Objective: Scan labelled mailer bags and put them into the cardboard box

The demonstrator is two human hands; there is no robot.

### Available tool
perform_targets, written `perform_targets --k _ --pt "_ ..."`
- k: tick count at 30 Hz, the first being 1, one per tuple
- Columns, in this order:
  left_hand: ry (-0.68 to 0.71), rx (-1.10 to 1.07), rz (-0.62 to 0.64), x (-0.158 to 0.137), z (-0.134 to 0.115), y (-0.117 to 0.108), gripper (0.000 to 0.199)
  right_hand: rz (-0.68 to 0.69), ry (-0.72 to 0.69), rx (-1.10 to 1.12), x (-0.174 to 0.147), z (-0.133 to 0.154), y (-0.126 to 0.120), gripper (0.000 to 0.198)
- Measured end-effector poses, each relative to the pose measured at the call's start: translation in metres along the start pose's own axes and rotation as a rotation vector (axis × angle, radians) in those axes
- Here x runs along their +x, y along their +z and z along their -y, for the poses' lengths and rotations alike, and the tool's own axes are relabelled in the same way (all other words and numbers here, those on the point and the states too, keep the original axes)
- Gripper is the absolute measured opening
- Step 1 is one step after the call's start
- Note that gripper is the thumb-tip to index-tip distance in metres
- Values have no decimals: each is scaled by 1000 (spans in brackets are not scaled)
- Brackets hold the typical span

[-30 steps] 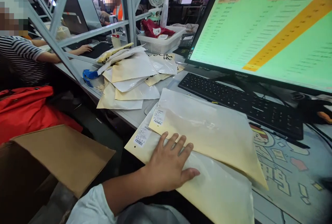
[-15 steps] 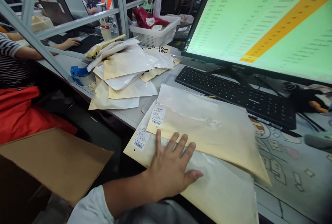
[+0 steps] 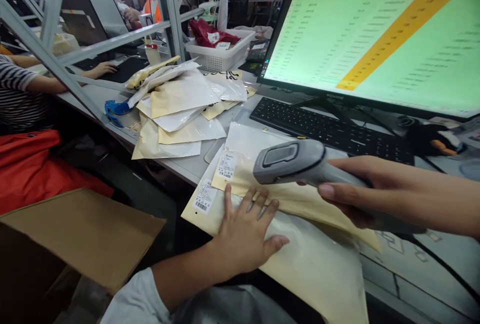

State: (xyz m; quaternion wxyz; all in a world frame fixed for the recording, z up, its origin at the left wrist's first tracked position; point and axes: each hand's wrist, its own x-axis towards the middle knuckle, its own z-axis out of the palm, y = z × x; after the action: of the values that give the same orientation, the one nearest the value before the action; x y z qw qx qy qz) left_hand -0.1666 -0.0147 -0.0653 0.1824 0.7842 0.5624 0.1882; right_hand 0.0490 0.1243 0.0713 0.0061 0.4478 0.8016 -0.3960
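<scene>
My left hand (image 3: 245,236) lies flat with fingers spread, pressing on two overlapping plastic mailing bags. The lower bag (image 3: 315,269) reaches over the desk's front edge, and the upper bag (image 3: 243,139) lies partly on top of it. Each bears a white barcode label at its left end: the upper label (image 3: 226,165) and the lower label (image 3: 204,198). In my right hand (image 3: 360,194) is a grey barcode scanner (image 3: 290,161), held over the upper bag with its head pointing left toward the labels. A cable trails from its handle.
A heap of mailing bags (image 3: 180,99) lies beyond, beside a blue tape dispenser (image 3: 118,110). A white basket (image 3: 221,56), keyboard (image 3: 300,124) and monitor (image 3: 360,29) stand behind. An open cardboard box (image 3: 86,234) sits lower left. Past the metal frame (image 3: 116,44), a co-worker's hand (image 3: 103,70) rests near a mouse.
My right hand has come in from the right, holding the barcode scanner over the upper bag. My left hand stays flat on the bags. The view has shifted slightly.
</scene>
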Motion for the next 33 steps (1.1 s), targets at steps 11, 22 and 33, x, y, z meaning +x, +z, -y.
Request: perform_targets --k 11,22,33 --pt "6 -30 -1 -2 -2 2 71 199 3 80 22 39 7 60" --pt "-288 47 -172 31 91 -51 71 -535 265 20 -81 -75 26 70" --pt "-613 100 61 39 119 -67 79 -788 656 -421 -83 -191 86 74"
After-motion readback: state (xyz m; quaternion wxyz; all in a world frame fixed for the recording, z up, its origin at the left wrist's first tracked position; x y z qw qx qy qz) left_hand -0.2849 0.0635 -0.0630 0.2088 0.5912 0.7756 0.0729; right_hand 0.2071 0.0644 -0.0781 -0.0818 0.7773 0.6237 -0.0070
